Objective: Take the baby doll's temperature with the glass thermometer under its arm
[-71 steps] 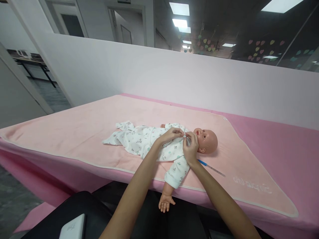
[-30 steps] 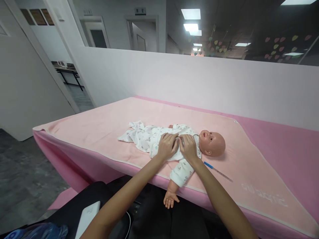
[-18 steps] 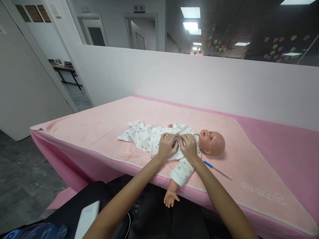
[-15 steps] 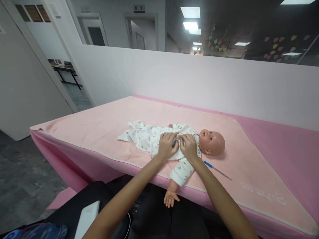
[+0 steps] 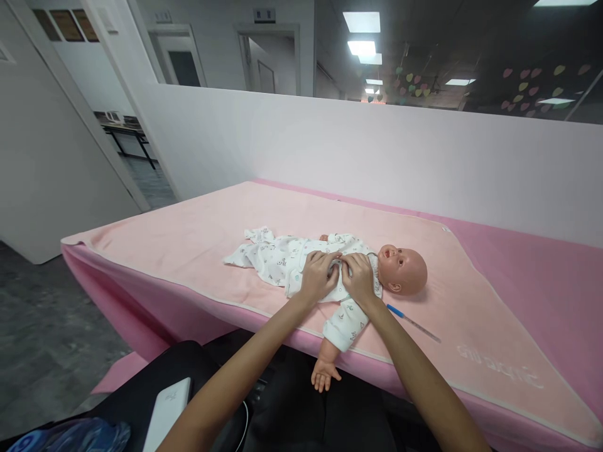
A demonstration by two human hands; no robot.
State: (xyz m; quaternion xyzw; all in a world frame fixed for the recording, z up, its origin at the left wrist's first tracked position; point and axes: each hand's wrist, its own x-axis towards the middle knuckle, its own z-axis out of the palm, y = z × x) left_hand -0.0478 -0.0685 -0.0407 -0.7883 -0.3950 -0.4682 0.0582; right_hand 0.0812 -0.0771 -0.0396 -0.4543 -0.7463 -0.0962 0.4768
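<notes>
A baby doll (image 5: 402, 270) lies on its back, head to the right, dressed in a white printed top (image 5: 346, 320) and white printed trousers (image 5: 273, 260). My left hand (image 5: 318, 273) and my right hand (image 5: 358, 273) meet over its chest. Both have curled fingers pinching the front of the top, fingertips almost touching. What exactly sits between the fingertips is too small to make out. One doll arm (image 5: 325, 370) hangs over the near table edge, between my forearms. The trouser legs lie flat toward the left.
A blue-capped pen (image 5: 414, 323) rests right of the doll on the peach mat (image 5: 471, 314), which covers a pink cloth (image 5: 556, 270). A white wall (image 5: 377, 150) stands behind. Lower left, a white power bank (image 5: 167, 411) lies on a black surface beside a blue plastic item (image 5: 70, 436).
The hands stay at the doll's chest with barely any finger movement. The whole view has shifted very slightly.
</notes>
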